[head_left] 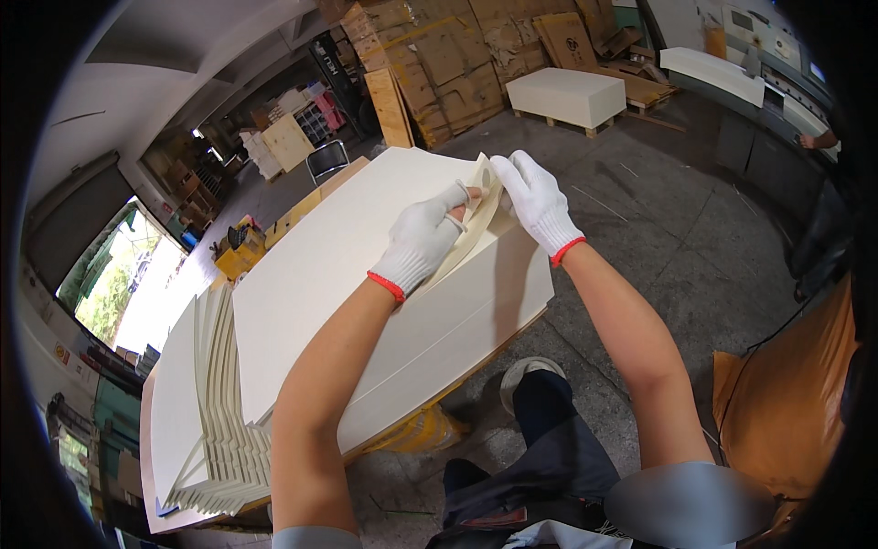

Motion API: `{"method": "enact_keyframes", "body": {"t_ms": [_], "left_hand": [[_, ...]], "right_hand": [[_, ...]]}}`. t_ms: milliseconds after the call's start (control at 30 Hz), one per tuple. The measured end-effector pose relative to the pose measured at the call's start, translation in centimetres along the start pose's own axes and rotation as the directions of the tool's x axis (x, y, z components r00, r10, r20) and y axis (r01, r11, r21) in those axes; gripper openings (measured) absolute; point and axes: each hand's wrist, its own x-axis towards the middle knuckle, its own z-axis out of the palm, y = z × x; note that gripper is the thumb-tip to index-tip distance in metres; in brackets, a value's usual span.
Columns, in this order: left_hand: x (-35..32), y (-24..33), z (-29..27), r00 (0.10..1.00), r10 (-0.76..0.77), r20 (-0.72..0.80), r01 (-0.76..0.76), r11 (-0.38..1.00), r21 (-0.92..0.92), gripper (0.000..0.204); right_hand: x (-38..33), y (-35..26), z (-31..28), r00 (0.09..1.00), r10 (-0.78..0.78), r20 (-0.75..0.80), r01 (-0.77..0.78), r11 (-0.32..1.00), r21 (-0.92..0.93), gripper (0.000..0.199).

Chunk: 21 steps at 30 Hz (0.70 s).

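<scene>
A tall stack of large cream-white paper sheets (320, 265) fills the table before me. At its near right corner, a few top sheets (474, 229) curl up off the stack. My left hand (419, 236), in a white knit glove with a red cuff and some bare fingertips, pinches their raised edge. On the other side of this curl, my right hand (535, 197), gloved alike, grips the corner with its fingers together. What its thumb does is hidden. To the left stand more sheets (219, 412) in a stepped, fanned pile.
A wooden board (151, 457) lies under the sheets. Behind are a pallet with a white stack (567, 96), piled cardboard (439, 69) and a chair (327, 160). An orange sack-like cover (786, 393) stands at right. At far right, another person's hand (807, 141) is beside a machine.
</scene>
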Motion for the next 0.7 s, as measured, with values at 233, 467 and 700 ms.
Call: {"method": "enact_keyframes", "body": {"t_ms": [233,467,700], "left_hand": [[-1.1,1.6,-0.3,1.0,-0.014,-0.002,0.014,0.998,0.053,0.044],[-0.7,1.0,0.0,1.0,0.013,-0.023,-0.011,0.998,0.06,0.036],[-0.8,1.0,0.0,0.999,0.051,0.003,-0.051,0.998,0.031,0.029]], "right_hand": [[0.1,0.4,0.3,0.999,-0.024,-0.03,0.024,1.0,0.02,0.055],[0.0,0.1,-0.5,0.997,-0.07,0.034,0.071,0.997,-0.009,0.056],[-1.3,-1.3,-5.6,0.928,0.001,0.373,0.292,0.623,-0.726,0.041]]}}
